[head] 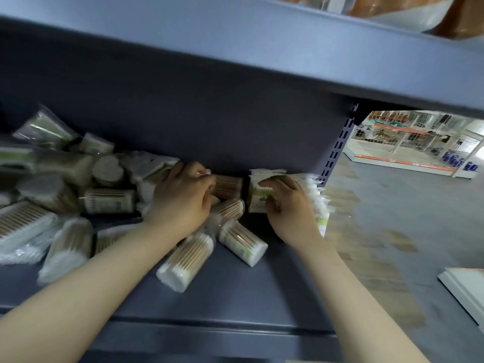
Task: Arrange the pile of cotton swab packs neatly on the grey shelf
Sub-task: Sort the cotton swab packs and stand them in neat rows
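A loose pile of cotton swab packs (pixel 65 195) covers the left half of the grey shelf (pixel 235 292); some are round tubs, some flat bags. My left hand (pixel 180 197) is closed around a pack (pixel 227 186) at the pile's right edge. My right hand (pixel 288 205) presses on a row of upright flat packs (pixel 262 189) standing at the shelf's right end. Two tubs (pixel 243 242) (pixel 186 260) lie on their sides between my forearms.
The shelf above (pixel 235 48) overhangs close over my hands. A slotted upright (pixel 337 150) marks the shelf's right end. Beyond it are the shop floor (pixel 392 218), distant white racks (pixel 419 142) and a white board (pixel 466 286) at the lower right.
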Action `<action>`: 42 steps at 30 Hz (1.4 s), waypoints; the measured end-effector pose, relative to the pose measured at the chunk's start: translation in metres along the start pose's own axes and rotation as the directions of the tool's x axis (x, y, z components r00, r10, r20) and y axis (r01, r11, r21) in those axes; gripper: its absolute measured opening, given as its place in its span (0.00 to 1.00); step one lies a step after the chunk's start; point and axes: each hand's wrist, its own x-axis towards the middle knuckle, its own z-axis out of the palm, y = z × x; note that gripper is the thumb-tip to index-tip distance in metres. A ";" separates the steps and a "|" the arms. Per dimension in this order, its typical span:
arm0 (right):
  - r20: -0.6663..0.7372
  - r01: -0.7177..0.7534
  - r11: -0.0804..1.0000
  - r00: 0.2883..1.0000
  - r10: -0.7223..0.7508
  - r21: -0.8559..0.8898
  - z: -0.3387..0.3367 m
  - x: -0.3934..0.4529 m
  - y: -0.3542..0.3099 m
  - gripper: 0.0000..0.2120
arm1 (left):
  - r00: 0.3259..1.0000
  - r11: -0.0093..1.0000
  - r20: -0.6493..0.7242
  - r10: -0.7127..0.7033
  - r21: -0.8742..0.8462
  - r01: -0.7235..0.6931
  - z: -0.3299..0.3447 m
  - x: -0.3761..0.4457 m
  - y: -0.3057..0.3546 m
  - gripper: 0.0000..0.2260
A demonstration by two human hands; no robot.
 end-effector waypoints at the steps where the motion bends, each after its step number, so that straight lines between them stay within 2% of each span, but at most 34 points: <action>1: 0.011 -0.005 1.000 1.000 0.005 0.024 0.003 -0.003 -0.006 0.18 | 1.000 1.000 0.003 -0.006 0.015 0.006 -0.006 -0.005 -0.005 0.08; 3: 0.027 -0.028 0.998 0.999 0.027 0.052 0.010 -0.008 -0.016 0.20 | 1.000 0.999 0.008 -0.020 0.041 0.019 -0.016 -0.015 -0.016 0.13; 9: 0.103 -0.060 0.997 0.993 0.054 0.054 0.021 -0.027 -0.036 0.18 | 0.999 0.999 -0.003 -0.048 -0.014 0.048 -0.038 -0.045 -0.039 0.17; 12: 0.109 -0.051 0.998 0.993 0.046 0.040 0.024 -0.034 -0.043 0.14 | 0.997 0.994 -0.028 -0.077 -0.085 0.074 -0.044 -0.064 -0.044 0.17; 17: 0.088 -0.045 0.996 0.995 0.039 0.072 0.027 -0.039 -0.060 0.15 | 0.989 0.987 -0.021 -0.147 -0.063 0.146 -0.050 -0.089 -0.052 0.09; 21: 0.112 -0.052 0.993 0.993 0.040 0.105 0.031 -0.035 -0.074 0.15 | 0.984 0.980 0.034 -0.174 -0.096 0.177 -0.050 -0.098 -0.066 0.15; 25: 0.117 -0.029 0.989 0.993 0.012 0.142 0.035 -0.027 -0.090 0.14 | 0.980 0.977 0.008 -0.201 -0.074 0.201 -0.059 -0.102 -0.074 0.02; 28: 0.124 0.013 0.986 0.992 -0.034 0.166 0.040 -0.022 -0.104 0.14 | 0.971 0.969 0.035 -0.238 -0.059 0.240 -0.062 -0.104 -0.083 0.08; 33: 0.158 0.077 0.978 0.982 -0.109 0.196 0.046 -0.014 -0.123 0.15 | 0.966 0.964 0.018 -0.259 -0.047 0.260 -0.069 -0.114 -0.104 0.07; 34: 0.179 0.095 0.979 0.975 -0.128 0.180 0.047 -0.012 -0.127 0.16 | 0.965 0.965 0.017 -0.260 -0.040 0.261 -0.071 -0.116 -0.108 0.04; 38: 0.311 0.181 0.975 0.926 -0.214 0.132 0.054 -0.005 -0.141 0.18 | 0.968 0.969 0.080 -0.239 -0.044 0.243 -0.074 -0.120 -0.121 0.16; 42: 0.428 0.227 0.967 0.867 -0.254 0.114 0.065 -0.001 -0.149 0.19 | 0.969 0.988 0.194 -0.154 0.004 0.156 -0.075 -0.126 -0.126 0.17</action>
